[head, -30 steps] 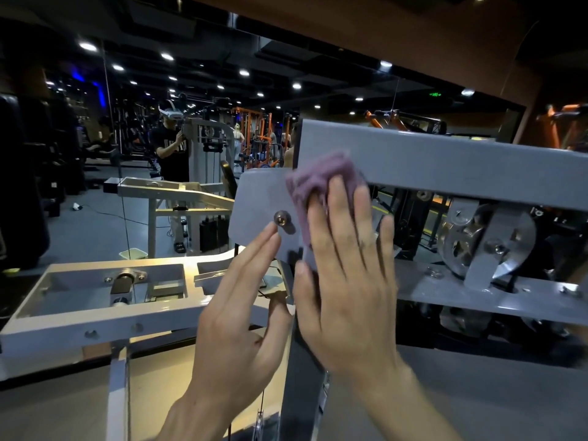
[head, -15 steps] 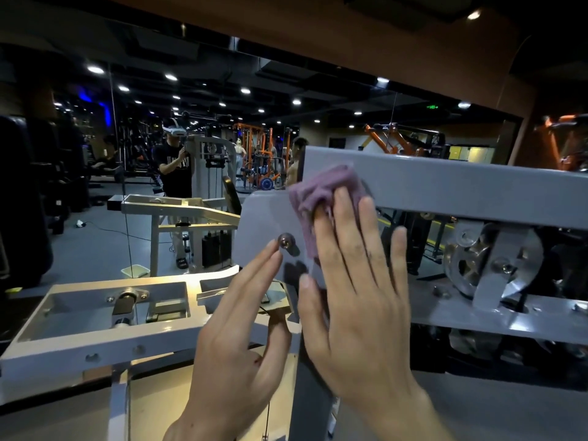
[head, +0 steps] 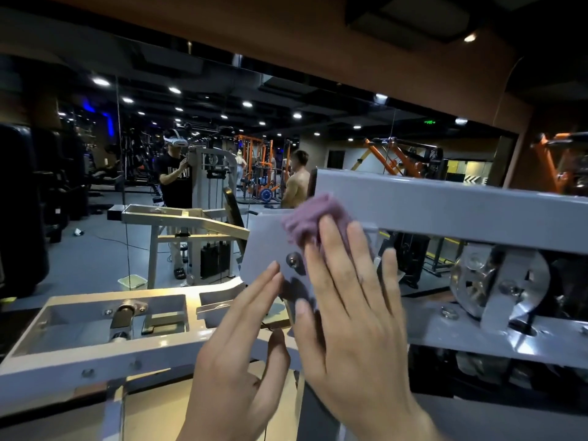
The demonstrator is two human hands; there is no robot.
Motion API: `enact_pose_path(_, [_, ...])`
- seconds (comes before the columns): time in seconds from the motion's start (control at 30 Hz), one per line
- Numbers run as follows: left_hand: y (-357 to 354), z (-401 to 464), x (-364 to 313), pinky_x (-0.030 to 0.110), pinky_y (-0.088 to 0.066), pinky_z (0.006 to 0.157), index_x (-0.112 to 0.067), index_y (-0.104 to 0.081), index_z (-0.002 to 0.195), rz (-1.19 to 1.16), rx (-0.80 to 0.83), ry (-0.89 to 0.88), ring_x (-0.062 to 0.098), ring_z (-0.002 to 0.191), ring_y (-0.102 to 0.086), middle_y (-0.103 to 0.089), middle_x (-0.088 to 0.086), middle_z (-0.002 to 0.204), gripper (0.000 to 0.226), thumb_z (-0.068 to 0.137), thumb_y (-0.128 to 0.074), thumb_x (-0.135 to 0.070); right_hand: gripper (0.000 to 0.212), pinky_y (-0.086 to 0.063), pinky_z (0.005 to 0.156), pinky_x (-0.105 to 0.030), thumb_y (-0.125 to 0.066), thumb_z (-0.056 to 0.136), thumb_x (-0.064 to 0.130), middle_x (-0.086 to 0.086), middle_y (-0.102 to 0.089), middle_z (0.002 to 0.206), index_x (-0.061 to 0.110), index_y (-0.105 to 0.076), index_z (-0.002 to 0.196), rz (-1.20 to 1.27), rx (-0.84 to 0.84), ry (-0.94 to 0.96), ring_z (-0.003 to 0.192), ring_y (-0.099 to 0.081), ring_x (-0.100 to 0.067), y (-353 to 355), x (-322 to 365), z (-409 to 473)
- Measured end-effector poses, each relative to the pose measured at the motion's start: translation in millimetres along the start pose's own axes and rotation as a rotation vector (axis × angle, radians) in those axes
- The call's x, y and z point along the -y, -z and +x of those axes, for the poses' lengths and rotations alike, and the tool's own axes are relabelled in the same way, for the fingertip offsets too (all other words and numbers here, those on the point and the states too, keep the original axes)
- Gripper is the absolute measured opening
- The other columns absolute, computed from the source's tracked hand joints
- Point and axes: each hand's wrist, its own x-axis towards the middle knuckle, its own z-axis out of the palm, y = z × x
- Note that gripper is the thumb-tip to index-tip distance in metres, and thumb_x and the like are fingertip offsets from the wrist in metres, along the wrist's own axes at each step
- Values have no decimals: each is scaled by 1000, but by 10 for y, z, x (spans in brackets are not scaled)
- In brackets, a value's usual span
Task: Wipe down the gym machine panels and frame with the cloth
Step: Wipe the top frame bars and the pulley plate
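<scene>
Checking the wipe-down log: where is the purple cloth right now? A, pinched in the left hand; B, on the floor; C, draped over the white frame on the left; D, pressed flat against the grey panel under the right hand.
D: the right hand presses the purple cloth flat against the grey panel.

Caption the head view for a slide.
Right hand presses a purple cloth flat against the grey panel beside a bolt; left hand open alongside.

Commercial gym: wall mirror [head: 95, 173] reflecting rows of ceiling spotlights [head: 174, 90], orange weight racks [head: 254, 163], a white cable machine with black weight stack [head: 214, 256], grey rubber floor [head: 95, 259], grey steel machine frame [head: 445, 202] in front.
</scene>
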Motion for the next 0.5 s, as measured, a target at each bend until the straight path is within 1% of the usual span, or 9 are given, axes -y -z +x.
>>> enact_pose_path(0.1, [38, -4, 8, 12, -43, 106, -18, -52, 149, -8, -23, 19, 3, 140, -49, -49, -14, 156, 59, 90, -55, -18, 64, -7, 127, -55, -50, 100, 31, -1, -19, 170, 14, -32, 159, -19, 17, 52, 158, -15, -23, 41, -67, 42])
enact_pose_path(0.17, [31, 18, -25, 12, -40, 107, -19, -53, 148, -24, -54, 30, 3, 140, -49, -51, -15, 154, 62, 88, -62, -8, 62, -8, 127, -56, -51, 100, 28, -4, -23, 169, 13, -33, 158, -9, -20, 52, 158, -16, -24, 91, -97, 232])
enact_pose_path(0.23, [9, 31, -79, 10, -39, 107, -19, -54, 147, -41, -63, 29, 3, 139, -50, -52, -15, 153, 67, 83, -65, -1, 62, -10, 127, -57, -52, 100, 26, -6, -25, 168, 12, -34, 157, 10, -50, 45, 158, -16, -24, 105, -104, 340])
enact_pose_path(0.33, [9, 21, -136, 6, -43, 96, -22, -53, 148, -56, -43, 35, 6, 130, -59, -51, -18, 153, 68, 84, -65, -3, 65, -11, 127, -57, -54, 98, 24, -6, -24, 168, 11, -32, 158, 10, -40, 46, 158, -16, -24, 86, -122, 188])
enact_pose_path(0.37, [18, 10, -137, 5, -42, 97, -22, -53, 148, -53, -41, 36, 6, 130, -59, -51, -18, 153, 67, 86, -65, -4, 65, -12, 127, -56, -53, 99, 25, -5, -24, 169, 11, -31, 158, 7, -32, 45, 158, -16, -24, 75, -143, 88])
enact_pose_path(0.43, [37, -11, -139, 8, -40, 104, -22, -54, 148, -35, -45, 36, 2, 136, -52, -52, -18, 152, 63, 88, -64, -5, 63, -13, 127, -56, -49, 100, 27, -5, -26, 168, 13, -32, 159, 7, -30, 43, 157, -19, -24, 63, -219, -110])
enact_pose_path(0.47, [49, -19, -148, 8, -41, 102, -23, -54, 147, -27, -50, 41, 0, 137, -51, -52, -19, 151, 61, 89, -64, -6, 61, -15, 126, -56, -49, 100, 27, -6, -29, 167, 13, -34, 157, 11, -39, 48, 156, -22, -25, 60, -263, -181])
enact_pose_path(0.5, [60, -24, -165, 6, -43, 96, -25, -55, 146, -25, -57, 51, -1, 136, -51, -53, -21, 149, 58, 91, -64, -8, 59, -18, 126, -56, -51, 100, 26, -6, -32, 166, 12, -38, 156, 20, -52, 58, 156, -25, -26, 59, -304, -226])
